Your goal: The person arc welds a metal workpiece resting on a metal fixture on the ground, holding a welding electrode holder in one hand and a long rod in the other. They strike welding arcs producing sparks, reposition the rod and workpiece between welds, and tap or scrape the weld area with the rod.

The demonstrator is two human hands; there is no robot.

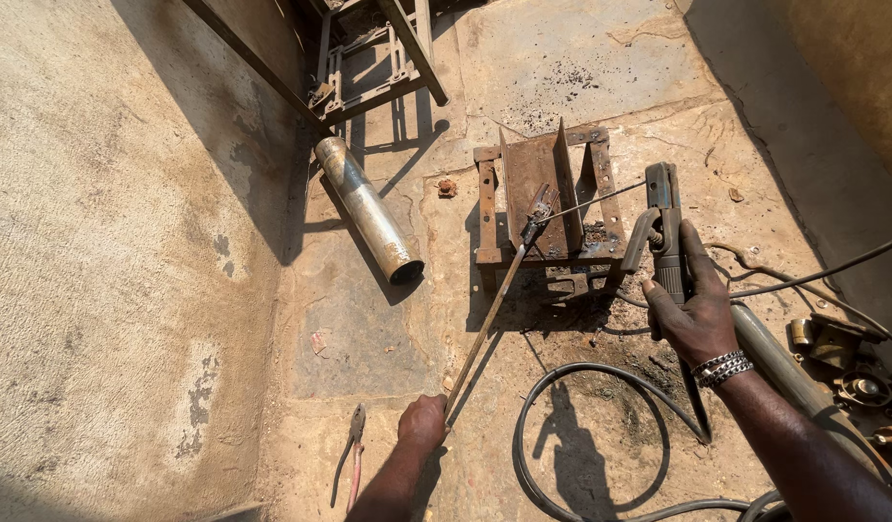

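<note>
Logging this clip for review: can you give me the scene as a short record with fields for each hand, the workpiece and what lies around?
left hand: grips the near end of a long metal rod
right hand: holds a welding electrode holder, its electrode pointing at the workpiece
workpiece: rusty steel frame on the concrete floor
nearby: metal pipe, pliers, black cable

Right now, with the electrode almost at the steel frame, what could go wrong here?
1. The right hand and left hand look bare, so sparks or hot metal from the electrode could burn them.
2. The long rod held by the left hand may slip off the plate on the frame.
3. The cable loops on the ground beside the arms and could snag.
</note>
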